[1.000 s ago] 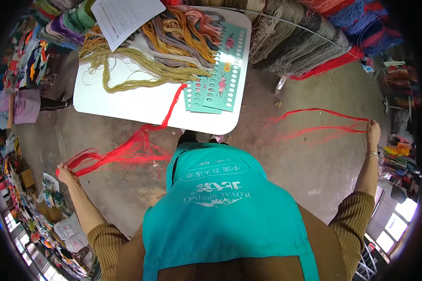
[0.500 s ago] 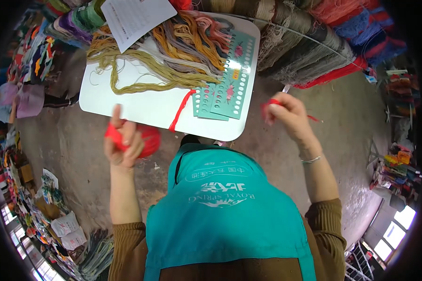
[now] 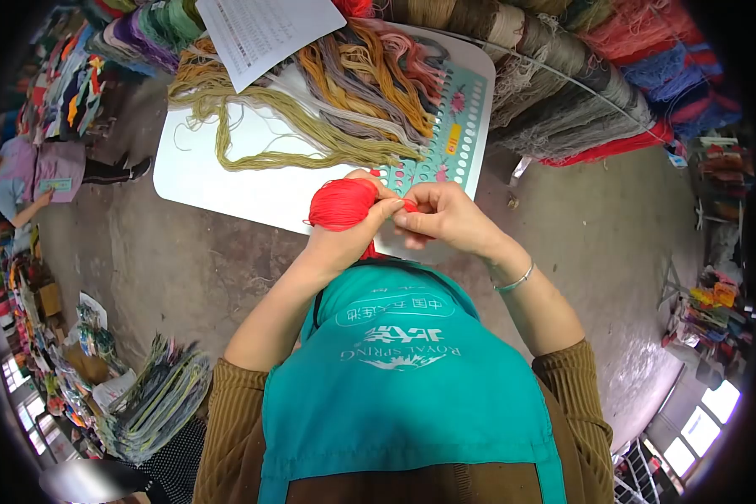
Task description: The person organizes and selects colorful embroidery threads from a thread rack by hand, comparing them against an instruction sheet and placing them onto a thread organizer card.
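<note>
A bundle of bright red thread [image 3: 343,204] rests against my left hand [image 3: 351,239], which is closed on it. The thumb and fingers of my right hand [image 3: 449,218] pinch a red strand close to the left fingertips. Both hands meet over the near edge of a white board [image 3: 193,181], in front of my teal apron [image 3: 412,395]. Teal cards with punched holes [image 3: 472,105] lie on the board just beyond the hands, partly hidden by them. Olive thread [image 3: 311,151] is strung out from the cards across the board.
Orange and grey threads [image 3: 395,76] and a printed paper sheet [image 3: 265,34] cover the board's far side. Thick thread hanks [image 3: 563,92] hang beyond it. Another person's hand [image 3: 44,198] shows at far left. More thread [image 3: 164,395] lies at lower left.
My hands were wide apart, each with red thread, and have come together at the middle. The red strand on the board is no longer visible there.
</note>
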A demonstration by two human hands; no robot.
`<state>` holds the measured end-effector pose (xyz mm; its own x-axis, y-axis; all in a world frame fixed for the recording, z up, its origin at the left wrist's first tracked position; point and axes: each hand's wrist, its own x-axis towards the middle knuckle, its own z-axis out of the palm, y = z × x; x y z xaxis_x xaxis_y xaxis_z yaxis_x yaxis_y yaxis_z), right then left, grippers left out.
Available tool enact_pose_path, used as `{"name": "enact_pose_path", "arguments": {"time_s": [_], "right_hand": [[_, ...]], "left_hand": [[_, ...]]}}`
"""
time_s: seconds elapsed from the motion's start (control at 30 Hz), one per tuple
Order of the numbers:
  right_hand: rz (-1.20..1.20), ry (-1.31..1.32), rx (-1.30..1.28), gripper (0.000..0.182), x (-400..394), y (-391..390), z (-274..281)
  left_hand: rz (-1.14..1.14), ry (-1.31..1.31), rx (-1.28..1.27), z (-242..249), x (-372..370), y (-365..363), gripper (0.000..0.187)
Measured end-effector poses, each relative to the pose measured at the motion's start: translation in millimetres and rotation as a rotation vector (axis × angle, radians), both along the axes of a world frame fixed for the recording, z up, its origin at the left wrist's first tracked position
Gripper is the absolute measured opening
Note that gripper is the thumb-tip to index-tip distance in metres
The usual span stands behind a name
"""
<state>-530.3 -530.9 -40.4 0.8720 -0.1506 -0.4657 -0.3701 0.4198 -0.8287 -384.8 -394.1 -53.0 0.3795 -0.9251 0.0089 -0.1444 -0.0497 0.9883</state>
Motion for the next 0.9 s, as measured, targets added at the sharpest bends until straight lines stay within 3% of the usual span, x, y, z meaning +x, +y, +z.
{"name": "enact_pose_path", "arguments": {"time_s": [0.03, 0.07, 0.1, 0.17, 0.23, 0.33, 0.43, 0.6, 0.7, 0.77, 0.9], "right_hand": [[-0.001, 0.002, 0.002, 0.011, 1, 1, -8], [-0.067, -0.030, -0.182, 0.012, 3, 4, -13], [-0.135, -0.060, -0.366, 0.013, 5, 6, -15], [-0.130, 0.004, -0.441, 0.014, 4, 9, -12], [-0.325, -0.180, -0.864, 0.016, 10, 16, -15], [-0.395, -0.268, -1.038, 0.013, 11, 14, -32], [-0.479, -0.079, -0.881, 0.009, 13, 9, -37], [-0.470, -0.007, -0.901, 0.009, 19, 7, -37], [-0.458, 0.017, -0.933, 0.009, 21, 5, -37], [-0.437, 0.062, -0.933, 0.010, 22, 6, -37], [-0.418, 0.058, -0.942, 0.010, 22, 6, -35]], "left_hand": [[0.019, 0.026, 0.072, -1, 1, -2, 0.013], [0.037, 0.053, 0.144, -2, 2, -3, 0.011], [0.067, 0.237, 0.240, -4, 2, -4, 0.013], [0.053, 0.246, 0.222, -14, 6, -9, 0.012], [0.045, 0.254, 0.204, -20, 6, -12, 0.012], [0.077, 0.346, 0.285, -17, 6, -16, 0.017], [0.138, 0.264, 0.423, -12, 10, -15, 0.034], [0.077, 0.384, 0.595, 0, 16, -12, 0.040], [0.092, 0.410, 0.572, 5, 16, -20, 0.038], [0.008, 0.256, 0.593, 3, 16, -25, 0.035], [0.048, 0.355, 0.439, -6, 14, -27, 0.027]]}}
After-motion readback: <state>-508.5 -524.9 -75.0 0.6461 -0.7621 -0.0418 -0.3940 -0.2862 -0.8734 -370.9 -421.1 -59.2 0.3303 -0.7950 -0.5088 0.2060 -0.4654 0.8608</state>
